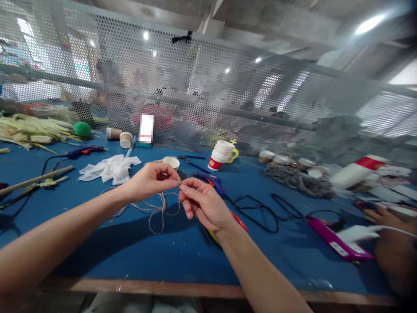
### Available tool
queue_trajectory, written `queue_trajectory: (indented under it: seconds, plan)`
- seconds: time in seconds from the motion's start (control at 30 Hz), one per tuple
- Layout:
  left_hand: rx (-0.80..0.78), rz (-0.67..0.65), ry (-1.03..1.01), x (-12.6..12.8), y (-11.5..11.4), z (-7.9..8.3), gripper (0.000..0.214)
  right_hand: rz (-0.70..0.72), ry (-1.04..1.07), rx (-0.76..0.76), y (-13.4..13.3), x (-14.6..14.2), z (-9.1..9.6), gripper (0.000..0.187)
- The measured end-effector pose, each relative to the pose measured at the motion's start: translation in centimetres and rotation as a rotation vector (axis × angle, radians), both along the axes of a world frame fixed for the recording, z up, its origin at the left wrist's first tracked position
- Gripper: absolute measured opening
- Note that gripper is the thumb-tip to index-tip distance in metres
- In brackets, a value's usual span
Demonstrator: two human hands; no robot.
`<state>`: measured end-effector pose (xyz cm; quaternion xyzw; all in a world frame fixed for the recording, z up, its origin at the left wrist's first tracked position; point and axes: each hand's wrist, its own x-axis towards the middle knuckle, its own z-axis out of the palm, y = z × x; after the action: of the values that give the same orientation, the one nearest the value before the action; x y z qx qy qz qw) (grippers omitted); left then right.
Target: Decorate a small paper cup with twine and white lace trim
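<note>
My left hand (155,179) and my right hand (203,201) meet fingertip to fingertip above the middle of the blue table. Both are closed in a pinch on the thin brown twine (162,208), whose loose loops hang and lie below and left of them. Just behind my fingers stands a paper cup (171,163), partly hidden by my left hand. A blue glue gun (217,186) lies behind my right hand. Something red and yellow (240,221) shows beneath my right wrist, mostly covered.
A stack of paper cups (221,154) stands at the back, beside a phone (146,128). White cloth (112,168) and another glue gun (86,150) lie left. At right are grey cord (301,180), a purple power strip (339,241) and another person's hand (391,226).
</note>
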<state>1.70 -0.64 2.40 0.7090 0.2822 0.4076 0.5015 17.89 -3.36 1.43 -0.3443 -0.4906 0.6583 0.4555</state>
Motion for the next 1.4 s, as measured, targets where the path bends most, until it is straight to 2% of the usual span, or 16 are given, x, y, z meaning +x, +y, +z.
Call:
queue_trajectory:
  seconds: [0.1, 0.3, 0.43, 0.6, 0.9, 1.03, 1.1, 1.3, 1.4]
  plan:
    - [-0.025, 0.000, -0.011, 0.1, 0.0, -0.1, 0.016, 0.003, -0.001, -0.010, 0.0, 0.0, 0.0, 0.015]
    - [0.136, -0.015, 0.052, -0.3, 0.3, -0.1, 0.011, 0.019, -0.012, -0.023, 0.1, -0.1, -0.2, 0.017]
    - [0.160, 0.013, 0.088, -0.4, 0.4, -0.2, 0.011, 0.006, -0.013, -0.020, 0.2, -0.2, -0.2, 0.017]
    - [0.008, -0.032, 0.012, -0.3, 0.6, -0.3, 0.012, 0.014, 0.006, -0.045, 0.1, -0.1, -0.1, 0.016]
    - [-0.267, -0.156, -0.214, 0.2, 0.6, -1.2, 0.016, 0.116, 0.101, -0.141, 0.2, 0.1, 0.0, 0.016]
    - [-0.304, -0.174, -0.221, 0.2, 0.4, -1.1, 0.016, 0.171, 0.080, -0.154, 0.3, 0.2, -0.1, 0.018]
    - [-0.281, -0.146, -0.213, 0.1, 0.4, -0.9, 0.015, 0.145, 0.055, -0.121, 0.2, 0.2, -0.1, 0.018]
    - [-0.265, -0.051, -0.203, 0.2, 0.5, -1.1, 0.015, -0.119, -0.057, 0.154, -0.2, -0.4, -0.4, 0.017]
    - [-0.254, -0.048, -0.181, 0.3, 0.5, -1.3, 0.016, -0.105, -0.061, 0.116, -0.2, -0.4, -0.3, 0.015]
